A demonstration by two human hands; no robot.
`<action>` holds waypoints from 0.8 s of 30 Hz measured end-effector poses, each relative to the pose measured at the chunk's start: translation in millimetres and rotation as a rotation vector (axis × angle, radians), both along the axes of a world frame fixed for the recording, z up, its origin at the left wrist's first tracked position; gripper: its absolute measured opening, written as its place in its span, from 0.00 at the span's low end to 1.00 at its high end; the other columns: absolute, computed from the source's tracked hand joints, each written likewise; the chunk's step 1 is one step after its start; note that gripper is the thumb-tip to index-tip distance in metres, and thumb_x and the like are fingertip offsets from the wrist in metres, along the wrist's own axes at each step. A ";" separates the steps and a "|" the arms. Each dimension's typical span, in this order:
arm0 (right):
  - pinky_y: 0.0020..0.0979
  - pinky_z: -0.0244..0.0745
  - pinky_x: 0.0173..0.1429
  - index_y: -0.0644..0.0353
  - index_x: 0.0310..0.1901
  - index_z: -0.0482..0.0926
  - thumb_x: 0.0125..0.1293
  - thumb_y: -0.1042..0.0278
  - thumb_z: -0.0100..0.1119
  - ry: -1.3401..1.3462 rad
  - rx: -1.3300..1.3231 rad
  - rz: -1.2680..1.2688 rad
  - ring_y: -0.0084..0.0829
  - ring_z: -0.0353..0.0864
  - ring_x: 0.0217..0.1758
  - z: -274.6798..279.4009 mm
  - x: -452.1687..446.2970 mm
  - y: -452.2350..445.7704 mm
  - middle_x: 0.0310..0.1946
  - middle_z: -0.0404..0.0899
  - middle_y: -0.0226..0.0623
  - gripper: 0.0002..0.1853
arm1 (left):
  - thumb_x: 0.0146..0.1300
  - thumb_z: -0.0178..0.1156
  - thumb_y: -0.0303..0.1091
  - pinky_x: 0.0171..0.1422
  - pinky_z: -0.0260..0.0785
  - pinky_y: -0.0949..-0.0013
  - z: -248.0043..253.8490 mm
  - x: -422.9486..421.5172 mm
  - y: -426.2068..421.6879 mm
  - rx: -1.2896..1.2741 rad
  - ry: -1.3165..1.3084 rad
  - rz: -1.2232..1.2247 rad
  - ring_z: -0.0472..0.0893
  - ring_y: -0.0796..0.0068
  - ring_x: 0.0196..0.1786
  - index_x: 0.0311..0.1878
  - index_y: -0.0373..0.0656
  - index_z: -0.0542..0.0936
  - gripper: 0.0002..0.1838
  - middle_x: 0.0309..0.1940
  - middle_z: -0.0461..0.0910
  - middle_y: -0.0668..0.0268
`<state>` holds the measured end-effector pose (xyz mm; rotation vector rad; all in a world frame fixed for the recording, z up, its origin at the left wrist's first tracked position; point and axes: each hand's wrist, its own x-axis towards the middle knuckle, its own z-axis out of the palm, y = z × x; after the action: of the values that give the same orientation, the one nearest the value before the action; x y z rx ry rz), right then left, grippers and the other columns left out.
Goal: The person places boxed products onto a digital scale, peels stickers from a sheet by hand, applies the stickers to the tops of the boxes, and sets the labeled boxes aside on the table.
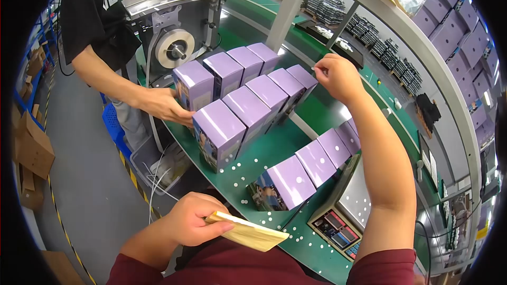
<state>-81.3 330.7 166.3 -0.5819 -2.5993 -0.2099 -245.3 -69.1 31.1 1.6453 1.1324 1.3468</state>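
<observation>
My left hand (203, 220) is closed around a thin stack of yellowish paper sheets (253, 234), low in front of my body. My right hand (340, 76) is raised at the far end of the purple box rows, thumb and finger pinched together; what is between them is too small to make out. Below it stand two rows of upright purple boxes (219, 121). A nearer row of purple boxes (290, 179) has a white round dot on each visible top. Small white dots (236, 183) lie scattered over the green tabletop (253, 171).
A co-worker's hand (166, 105) touches the boxes from the left. A scale with a keypad (338, 227) sits beside my right forearm. Behind the boxes is a machine with a tape roll (174, 48). A grey bin (163, 166) stands below the table edge. Purple boxes (465, 37) are stacked at right.
</observation>
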 end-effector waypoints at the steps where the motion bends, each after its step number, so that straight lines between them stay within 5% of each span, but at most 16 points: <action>1: 0.39 0.81 0.48 0.62 0.38 0.88 0.65 0.68 0.65 -0.001 0.000 0.001 0.43 0.86 0.39 -3.4 -4.7 9.8 0.36 0.84 0.39 0.07 | 0.58 0.70 0.21 0.34 0.74 0.64 -0.4 -1.1 1.1 -0.005 -0.023 0.006 0.85 0.61 0.29 0.33 0.33 0.85 0.03 0.28 0.86 0.54; 11: 0.40 0.81 0.51 0.61 0.41 0.88 0.66 0.71 0.65 -0.253 0.093 0.146 0.44 0.85 0.43 -18.2 0.8 10.6 0.39 0.85 0.39 0.07 | 0.61 0.69 0.22 0.34 0.73 0.66 -0.7 -4.9 8.8 -0.014 -0.044 0.071 0.84 0.64 0.29 0.34 0.32 0.86 0.02 0.28 0.86 0.56; 18: 0.40 0.79 0.45 0.60 0.38 0.87 0.59 0.73 0.74 -0.131 -0.339 0.516 0.43 0.84 0.40 8.9 10.2 -159.5 0.37 0.84 0.40 0.07 | 0.61 0.70 0.25 0.32 0.71 0.66 2.5 -3.8 11.6 -0.037 0.065 0.191 0.83 0.67 0.28 0.33 0.33 0.85 0.05 0.26 0.84 0.58; 24: 0.40 0.78 0.44 0.58 0.38 0.86 0.55 0.73 0.76 -0.187 -0.355 0.621 0.40 0.84 0.36 -1.1 3.8 -234.7 0.31 0.83 0.35 0.10 | 0.59 0.71 0.26 0.29 0.67 0.63 18.3 7.1 13.0 0.009 0.127 0.245 0.79 0.65 0.25 0.29 0.38 0.83 0.06 0.22 0.80 0.61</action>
<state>-77.5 96.0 165.2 0.1653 -2.8713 0.4219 -238.2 -56.2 49.4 1.6591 1.4439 1.4144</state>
